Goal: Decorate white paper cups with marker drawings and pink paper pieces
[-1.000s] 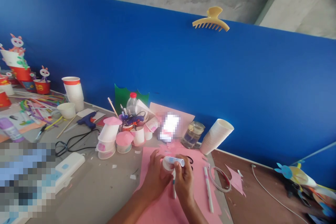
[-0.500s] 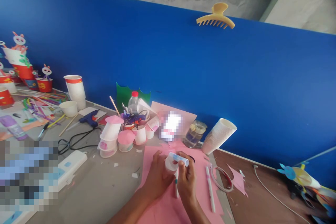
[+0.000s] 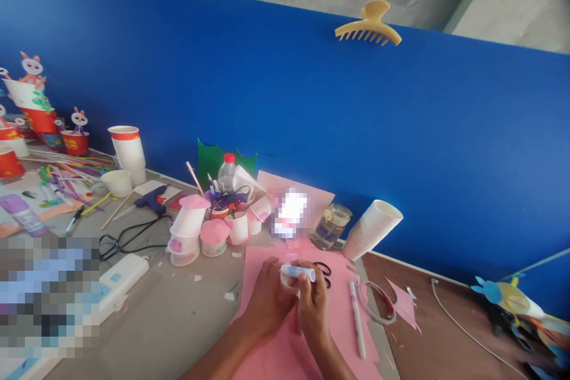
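Centrally, low in frame: both hands together over pink paper sheet (image 3: 338,332) on bench (image 3: 178,320). Left hand (image 3: 267,300) curled round something small and white, mostly hidden behind fingers; identity not resolvable. Right hand (image 3: 314,303) pinching white-and-blue glue stick (image 3: 297,273), lying roughly level across fingertips, touching the hidden white item. Both hands closed in grip, neither spread. Forearms cut off at bottom edge.

Just right of hands: white pen (image 3: 357,320) lying on pink sheet, then tape ring (image 3: 376,303) at sheet's edge. Black scissors handles (image 3: 324,270) only partly visible behind right hand.

Behind hands: glass jar (image 3: 332,227), tilted stack of white paper cups (image 3: 371,230), plastic bottle with red cap (image 3: 227,172), cluster of small pink-topped cups (image 3: 196,231). Patch beside jar pixelated; contents not readable.

Left part of bench: blue glue gun (image 3: 151,199) with black cord, white power strip (image 3: 122,276), coloured sticks, red-and-white cups with rabbit figures (image 3: 33,65), too small for detail. Large pixelated block at lower left, nothing legible.

Yellow hair claw (image 3: 369,27) sitting on top edge of blue partition (image 3: 312,119). Blue-and-yellow paper craft (image 3: 503,297) at right, cut off by frame edge.
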`<state>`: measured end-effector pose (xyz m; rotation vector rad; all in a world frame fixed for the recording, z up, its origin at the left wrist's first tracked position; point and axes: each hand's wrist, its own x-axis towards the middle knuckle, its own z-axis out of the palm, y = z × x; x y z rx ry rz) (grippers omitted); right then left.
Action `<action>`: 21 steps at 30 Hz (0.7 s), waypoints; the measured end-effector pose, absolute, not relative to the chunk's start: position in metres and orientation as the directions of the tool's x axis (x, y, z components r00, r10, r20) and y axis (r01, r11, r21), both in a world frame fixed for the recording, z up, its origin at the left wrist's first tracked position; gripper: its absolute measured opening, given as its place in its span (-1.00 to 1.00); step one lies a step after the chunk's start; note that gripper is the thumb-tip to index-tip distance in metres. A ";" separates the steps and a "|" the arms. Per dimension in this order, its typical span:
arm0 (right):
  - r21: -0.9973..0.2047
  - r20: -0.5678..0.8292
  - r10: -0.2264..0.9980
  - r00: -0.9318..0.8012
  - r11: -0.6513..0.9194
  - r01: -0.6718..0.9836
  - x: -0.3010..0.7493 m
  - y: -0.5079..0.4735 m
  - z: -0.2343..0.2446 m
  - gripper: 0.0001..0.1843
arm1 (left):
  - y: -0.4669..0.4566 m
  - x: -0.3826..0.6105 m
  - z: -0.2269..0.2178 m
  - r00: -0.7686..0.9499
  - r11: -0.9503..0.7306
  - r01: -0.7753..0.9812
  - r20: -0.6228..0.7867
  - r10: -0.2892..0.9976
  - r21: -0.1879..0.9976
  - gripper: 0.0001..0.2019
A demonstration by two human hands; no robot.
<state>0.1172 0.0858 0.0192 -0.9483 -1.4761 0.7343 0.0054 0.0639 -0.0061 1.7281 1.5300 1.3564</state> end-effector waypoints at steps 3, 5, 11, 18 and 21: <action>-0.847 0.505 0.862 -0.032 0.503 0.171 0.118 0.087 0.019 -0.70 | 0.064 0.006 -0.003 -0.081 -0.308 0.480 0.391 0.917 0.821 -0.67; -0.847 0.505 0.861 -0.050 0.506 0.162 0.119 0.089 0.021 -0.69 | 0.064 0.005 -0.001 -0.071 -0.311 0.480 0.389 0.918 0.820 -0.66; -0.890 0.434 0.896 -0.092 0.442 0.109 0.120 0.090 0.034 -0.64 | 0.063 0.004 0.002 -0.071 -0.289 0.446 0.355 0.932 0.847 -0.65; -0.919 0.375 0.919 -0.118 0.386 0.080 0.128 0.097 0.039 -0.64 | 0.062 0.004 0.006 -0.087 -0.241 0.418 0.303 0.949 0.876 -0.59; -0.932 0.354 0.932 -0.074 0.358 0.059 0.132 0.100 0.037 -0.65 | 0.062 0.004 0.006 -0.086 -0.229 0.412 0.287 0.954 0.882 -0.59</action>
